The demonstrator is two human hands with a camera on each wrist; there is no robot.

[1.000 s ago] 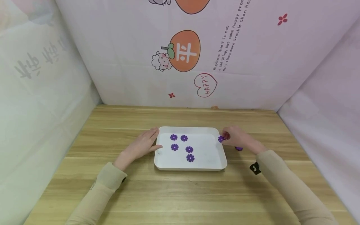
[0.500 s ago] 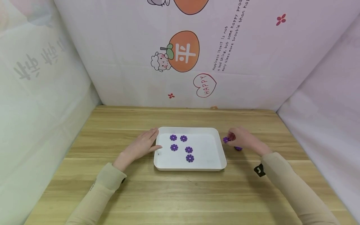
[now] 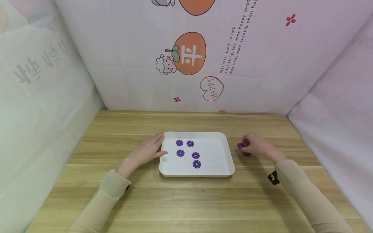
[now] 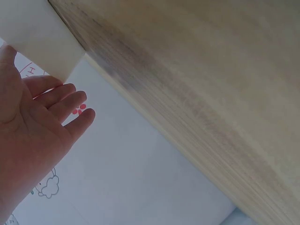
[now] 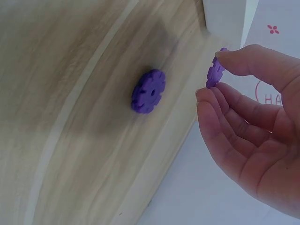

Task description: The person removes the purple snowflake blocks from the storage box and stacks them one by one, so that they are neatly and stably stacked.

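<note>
My right hand (image 3: pixel 255 144) pinches a purple interlocking disc (image 5: pixel 215 70) by its notched edge, between thumb and fingers, above the table to the right of the tray. Under that hand, more purple discs (image 5: pixel 149 91) lie on the wood, seemingly stacked; the head view shows only part of them. A shallow white tray (image 3: pixel 196 175) holds several purple discs (image 3: pixel 180 153) lying flat, mostly in its left and middle part. At the tray's left end rests my left hand (image 3: pixel 148 149), fingers fairly straight against the outside near the back corner, thumb over the rim.
The wood-grain table (image 3: pixel 186 200) runs up to a white printed cloth wall (image 3: pixel 134 64) at the back. Further white cloths hang at the left (image 3: pixel 43 106) and right (image 3: pixel 338 106) sides.
My right hand has moved right, away from the tray's right rim, still pinching the disc, and is now over the discs on the table. My left hand and the tray stay put.
</note>
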